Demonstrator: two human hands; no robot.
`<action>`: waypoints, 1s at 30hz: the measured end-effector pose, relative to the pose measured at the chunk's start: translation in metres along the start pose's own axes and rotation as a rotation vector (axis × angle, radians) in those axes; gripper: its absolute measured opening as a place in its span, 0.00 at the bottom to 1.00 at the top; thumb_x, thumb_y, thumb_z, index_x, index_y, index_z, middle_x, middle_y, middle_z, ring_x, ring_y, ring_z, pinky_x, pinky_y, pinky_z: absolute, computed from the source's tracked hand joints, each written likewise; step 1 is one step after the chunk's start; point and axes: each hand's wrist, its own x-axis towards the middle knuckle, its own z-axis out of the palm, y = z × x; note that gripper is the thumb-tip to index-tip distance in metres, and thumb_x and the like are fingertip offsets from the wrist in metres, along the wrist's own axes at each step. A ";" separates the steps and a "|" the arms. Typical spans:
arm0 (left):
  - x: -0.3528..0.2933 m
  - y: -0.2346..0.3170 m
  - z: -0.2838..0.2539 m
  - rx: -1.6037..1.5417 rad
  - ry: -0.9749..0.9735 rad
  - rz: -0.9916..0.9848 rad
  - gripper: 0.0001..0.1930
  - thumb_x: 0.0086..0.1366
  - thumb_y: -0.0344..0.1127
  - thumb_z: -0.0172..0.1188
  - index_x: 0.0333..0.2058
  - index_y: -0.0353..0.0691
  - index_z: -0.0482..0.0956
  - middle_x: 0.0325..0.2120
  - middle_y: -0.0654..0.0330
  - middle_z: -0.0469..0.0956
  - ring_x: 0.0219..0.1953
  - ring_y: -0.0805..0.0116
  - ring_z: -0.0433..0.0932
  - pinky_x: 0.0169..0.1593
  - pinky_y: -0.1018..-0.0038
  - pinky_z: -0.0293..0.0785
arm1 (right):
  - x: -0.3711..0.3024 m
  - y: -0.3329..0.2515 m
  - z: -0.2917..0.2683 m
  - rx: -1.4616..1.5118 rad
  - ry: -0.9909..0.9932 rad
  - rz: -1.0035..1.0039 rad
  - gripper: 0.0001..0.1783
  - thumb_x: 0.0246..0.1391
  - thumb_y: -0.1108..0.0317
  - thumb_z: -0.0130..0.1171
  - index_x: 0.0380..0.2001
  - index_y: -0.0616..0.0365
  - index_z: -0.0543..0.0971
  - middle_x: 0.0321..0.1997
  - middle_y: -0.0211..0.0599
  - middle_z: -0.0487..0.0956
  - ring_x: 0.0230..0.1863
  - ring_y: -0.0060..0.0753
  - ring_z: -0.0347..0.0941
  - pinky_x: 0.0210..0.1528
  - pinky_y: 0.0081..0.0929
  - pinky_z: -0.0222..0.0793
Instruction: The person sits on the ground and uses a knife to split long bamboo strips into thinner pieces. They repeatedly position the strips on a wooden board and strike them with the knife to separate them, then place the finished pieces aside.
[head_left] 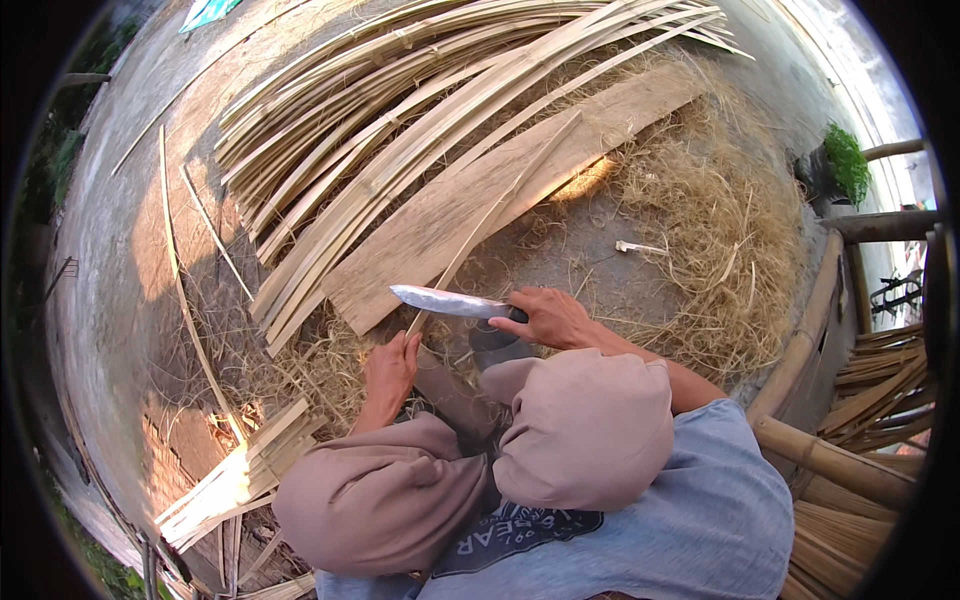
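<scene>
Pale strip (496, 214) crossed by knife (450, 302); L. hand (390, 376) nearer

Strip's lower end is pinched betw. the L. hand's closed fingers; its long axis is directed fwd. & R. from them, over a wooden board (615, 118). Knife is clamped in the R. hand (553, 317), fingers wrapped, tip pointed L. across the strip, just beyond the L. fingers; blade contact can't be confirmed.

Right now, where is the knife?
In the head view, the knife is just left of centre, in the right hand, blade pointing left across the thin strip.
</scene>
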 end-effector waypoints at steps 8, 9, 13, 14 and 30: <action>0.003 -0.010 -0.004 0.074 0.038 0.039 0.20 0.76 0.52 0.55 0.32 0.41 0.78 0.21 0.41 0.79 0.28 0.34 0.80 0.31 0.45 0.74 | 0.065 0.139 -0.080 0.048 0.425 0.519 0.37 0.65 0.35 0.57 0.21 0.62 0.77 0.14 0.46 0.72 0.18 0.47 0.70 0.26 0.45 0.66; 0.002 -0.016 -0.002 0.078 0.056 0.029 0.20 0.76 0.52 0.55 0.32 0.41 0.78 0.22 0.41 0.79 0.28 0.34 0.81 0.30 0.45 0.74 | 0.068 0.121 -0.082 0.012 0.311 0.464 0.37 0.65 0.35 0.57 0.21 0.62 0.77 0.14 0.46 0.72 0.18 0.47 0.70 0.26 0.46 0.67; 0.000 -0.025 -0.002 0.095 0.051 0.005 0.20 0.75 0.51 0.56 0.33 0.39 0.79 0.22 0.41 0.79 0.28 0.34 0.80 0.31 0.46 0.73 | 0.035 0.054 -0.030 -0.056 0.157 0.079 0.36 0.64 0.35 0.59 0.21 0.61 0.76 0.17 0.47 0.73 0.21 0.47 0.72 0.29 0.47 0.68; 0.001 -0.026 -0.003 0.092 0.071 0.018 0.20 0.75 0.50 0.57 0.32 0.37 0.79 0.21 0.40 0.78 0.27 0.34 0.79 0.31 0.46 0.71 | 0.032 0.052 -0.021 -0.063 0.163 -0.013 0.36 0.64 0.36 0.59 0.21 0.61 0.76 0.18 0.48 0.74 0.22 0.48 0.72 0.29 0.48 0.68; -0.034 -0.053 -0.053 0.044 -0.131 -0.141 0.24 0.75 0.55 0.55 0.32 0.38 0.79 0.22 0.41 0.79 0.29 0.35 0.79 0.34 0.47 0.72 | 0.082 0.159 -0.095 0.080 0.476 0.571 0.38 0.66 0.36 0.56 0.21 0.66 0.76 0.18 0.51 0.73 0.23 0.50 0.72 0.31 0.48 0.65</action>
